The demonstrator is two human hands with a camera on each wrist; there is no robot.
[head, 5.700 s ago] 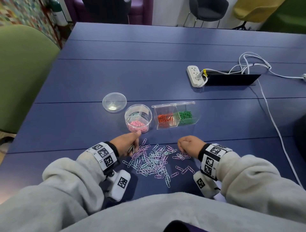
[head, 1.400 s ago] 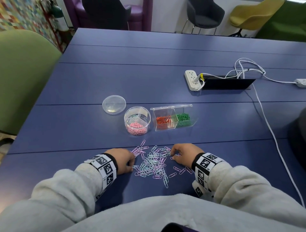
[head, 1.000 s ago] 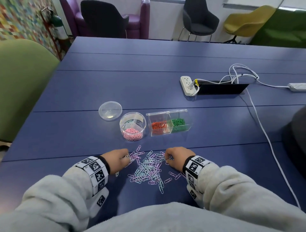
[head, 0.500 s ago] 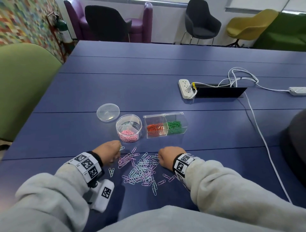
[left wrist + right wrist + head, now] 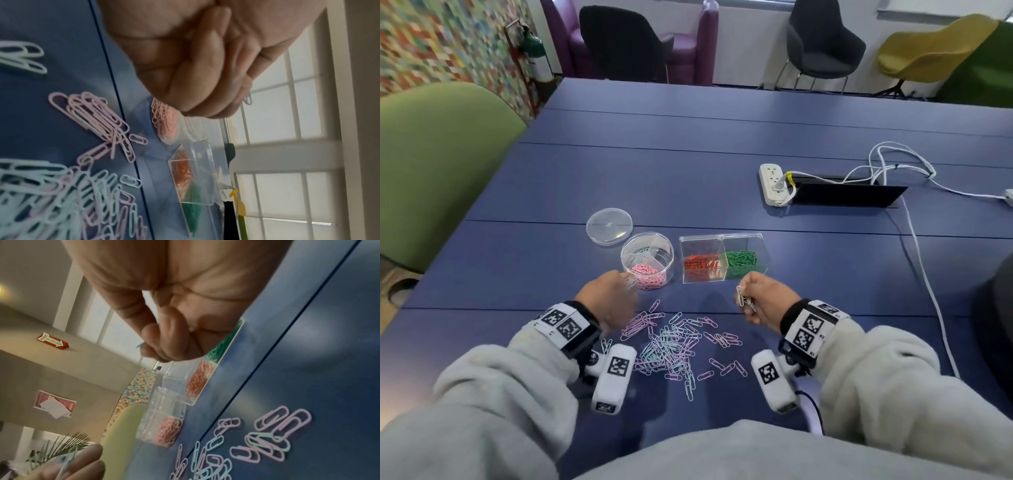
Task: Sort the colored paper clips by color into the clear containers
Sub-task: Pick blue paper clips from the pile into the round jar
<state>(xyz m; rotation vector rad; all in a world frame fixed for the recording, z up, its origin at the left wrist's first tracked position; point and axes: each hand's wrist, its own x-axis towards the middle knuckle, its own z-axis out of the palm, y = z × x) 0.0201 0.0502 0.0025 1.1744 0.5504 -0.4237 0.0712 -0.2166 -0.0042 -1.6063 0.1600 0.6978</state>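
**Sort status: roughly halfway, pastel clips still loose**

Done, going by how things lie:
- Rectangular clear box (image 5: 723,261): orange clips (image 5: 701,262) in its left compartment, green clips (image 5: 740,259) in the right. No orange or green visible loose on the worktop (image 5: 688,164).
- Round divided container (image 5: 647,260): near section holds a good heap of pink clips (image 5: 648,274); a few pale clips sit in a far section, colour hard to call. Its lid (image 5: 609,226) lies off, just beside it at the back left.

Left:
- Loose pile (image 5: 671,346) on the worktop between the two wrists: pale blue, pink and lilac mixed, still a sizeable pile. A few strays sit off to its right and near edge.

Hands now:
- Left hand (image 5: 610,301) raised beside the round container, fingers curled into a fist pinching a few pale clips (image 5: 631,282); the left wrist view shows one clip tip poking out past the fingers.
- Right hand (image 5: 763,298) lifted just in front of the rectangular box, fingers curled round a small bunch of pale clips (image 5: 743,300). Exact colour can't be told.

My read: both hands are loaded mid-transfer; the drop into the round container's sections hasn't happened yet. Many more pick-ups needed, plus the lid.
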